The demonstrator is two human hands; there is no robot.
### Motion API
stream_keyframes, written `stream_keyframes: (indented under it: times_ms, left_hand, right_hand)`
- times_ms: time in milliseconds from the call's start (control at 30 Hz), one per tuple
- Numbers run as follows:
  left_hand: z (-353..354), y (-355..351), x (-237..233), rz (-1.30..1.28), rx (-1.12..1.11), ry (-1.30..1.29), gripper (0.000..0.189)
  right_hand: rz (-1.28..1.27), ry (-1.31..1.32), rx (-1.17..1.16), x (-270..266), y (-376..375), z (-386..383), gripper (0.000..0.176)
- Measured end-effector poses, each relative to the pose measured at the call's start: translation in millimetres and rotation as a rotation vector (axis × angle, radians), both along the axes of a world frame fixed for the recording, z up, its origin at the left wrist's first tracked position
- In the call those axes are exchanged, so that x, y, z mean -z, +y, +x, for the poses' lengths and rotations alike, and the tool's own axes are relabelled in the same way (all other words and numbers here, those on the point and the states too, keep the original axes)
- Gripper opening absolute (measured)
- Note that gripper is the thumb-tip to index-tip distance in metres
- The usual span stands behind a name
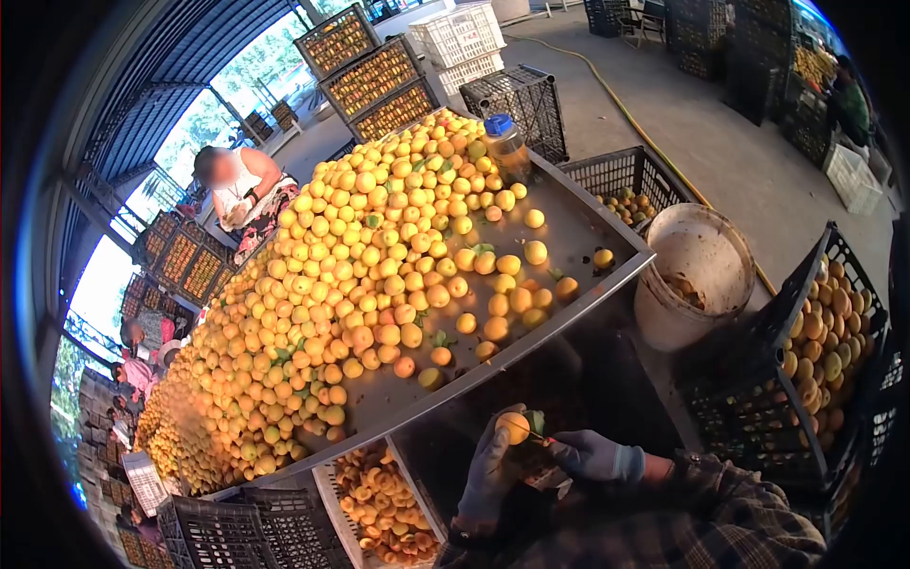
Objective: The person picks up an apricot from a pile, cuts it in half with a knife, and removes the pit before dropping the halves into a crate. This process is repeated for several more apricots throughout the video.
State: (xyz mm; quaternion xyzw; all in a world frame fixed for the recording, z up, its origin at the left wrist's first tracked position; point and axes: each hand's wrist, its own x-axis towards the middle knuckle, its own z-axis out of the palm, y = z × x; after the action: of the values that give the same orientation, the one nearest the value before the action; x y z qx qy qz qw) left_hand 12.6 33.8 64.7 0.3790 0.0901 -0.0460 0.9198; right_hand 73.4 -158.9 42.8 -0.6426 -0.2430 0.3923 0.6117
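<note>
Beside the metal table (578, 245), fruit (513, 429) in curled left hand (487, 477), right hand (590, 456) closed nearby, contents unclear.

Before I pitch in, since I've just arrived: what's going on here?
The person's gloved left hand holds one yellow-orange fruit, with a green leaf beside it. The gloved right hand is close by; whether it grips anything is hard to tell. Similar fruit is heaped on the metal table, and a white crate by its edge holds what look like cut pieces.
</note>
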Motion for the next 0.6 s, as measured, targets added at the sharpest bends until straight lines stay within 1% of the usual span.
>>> stream_keyframes:
  times_ms: [67,200,267,333,400,467,500,567,600]
  left_hand:
    - [-1.5,-3.1,-1.8,-0.016,-0.008,-0.015,0.055]
    - [-3.5,-5.4,-5.6,-0.03,-0.027,-0.066,0.054]
    - [-6.3,-4.5,-0.5,-0.028,-0.028,-0.067,0.054]
    - [-7.9,-5.2,1.4,-0.024,-0.029,-0.07,0.054]
    - [-10.2,-6.7,1.4,0.025,-0.089,-0.043,0.054]
    - [-11.9,-6.7,1.8,0.027,-0.084,-0.054,0.054]
    - [-12.2,-6.6,1.9,0.032,-0.077,-0.063,0.053]
    - [-13.1,-6.8,3.2,0.024,-0.066,-0.083,0.054]
    - [-13.4,-7.1,3.5,0.015,-0.056,-0.101,0.054]
  right_hand:
    - [0.006,0.069,0.026,6.0,0.0,-3.2,0.052]
    - [0.022,0.097,0.053,13.7,-0.5,-7.9,0.054]
    - [0.082,0.129,0.019,13.9,-2.0,-8.7,0.056]
    - [0.056,0.099,-0.012,9.6,-4.5,-9.5,0.057]
    - [0.031,0.07,-0.043,1.4,-6.6,-11.9,0.058]
    - [0.054,0.123,-0.046,-7.5,-8.0,-13.9,0.059]
    - [0.054,0.122,-0.046,-3.5,-7.5,-15.4,0.059]
    - [0.126,0.283,-0.034,10.2,-5.6,-20.0,0.059]
    - [0.126,0.282,-0.034,12.5,-5.6,-20.6,0.059]
